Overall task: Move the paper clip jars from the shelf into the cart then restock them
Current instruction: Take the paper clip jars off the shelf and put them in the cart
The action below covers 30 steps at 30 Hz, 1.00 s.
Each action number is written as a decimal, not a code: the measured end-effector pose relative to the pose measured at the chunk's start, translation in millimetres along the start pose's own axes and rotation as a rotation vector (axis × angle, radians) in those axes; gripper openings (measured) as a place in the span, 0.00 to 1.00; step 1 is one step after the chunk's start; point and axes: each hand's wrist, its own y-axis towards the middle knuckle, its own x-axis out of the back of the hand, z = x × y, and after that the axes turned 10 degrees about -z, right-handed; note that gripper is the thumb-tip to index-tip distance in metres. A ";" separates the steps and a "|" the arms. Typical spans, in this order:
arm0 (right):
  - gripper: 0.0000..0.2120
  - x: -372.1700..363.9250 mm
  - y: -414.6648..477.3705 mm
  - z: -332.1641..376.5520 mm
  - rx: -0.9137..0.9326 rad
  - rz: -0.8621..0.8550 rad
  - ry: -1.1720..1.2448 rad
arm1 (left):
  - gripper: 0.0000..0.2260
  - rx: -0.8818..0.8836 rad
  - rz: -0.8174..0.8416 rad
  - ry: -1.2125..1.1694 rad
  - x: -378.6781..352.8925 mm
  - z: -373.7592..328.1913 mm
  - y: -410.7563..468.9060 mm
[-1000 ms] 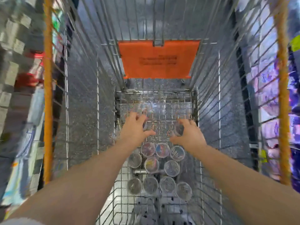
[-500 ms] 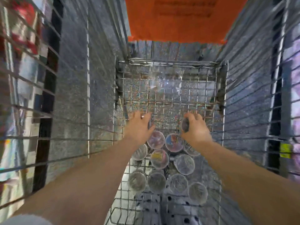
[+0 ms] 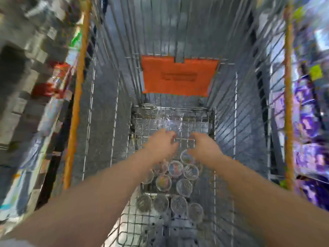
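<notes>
Many jars (image 3: 175, 169) crowd the cart (image 3: 195, 125) by left hand (image 3: 161, 146) and right hand (image 3: 204, 147).

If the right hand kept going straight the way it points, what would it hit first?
The right hand would probably meet the cart's wire floor, past the jars; blur hides depth.

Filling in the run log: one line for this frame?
phase: loading cart | left hand: over jars, nothing seen held | right hand: same | jars: clustered upright on cart floor | image: blurred
</notes>
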 end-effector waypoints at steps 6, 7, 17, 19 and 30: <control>0.11 91.6 -66.6 44.6 0.216 -0.153 0.080 | 0.23 -0.057 -0.200 -0.041 86.6 -51.7 -62.9; 0.12 103.4 -80.3 51.2 0.268 -0.173 0.095 | 0.24 -0.055 -0.229 -0.029 99.8 -58.3 -76.4; 0.11 183.3 -240.7 130.9 0.760 -0.283 0.184 | 0.15 -0.061 -0.643 -0.033 207.7 -106.7 -263.9; 0.08 188.5 -274.6 162.7 0.856 -0.271 0.205 | 0.14 -0.033 -0.755 -0.011 230.6 -102.7 -312.8; 0.06 124.8 -490.7 393.6 1.489 -0.135 0.193 | 0.11 0.352 -1.287 0.233 315.3 15.3 -638.8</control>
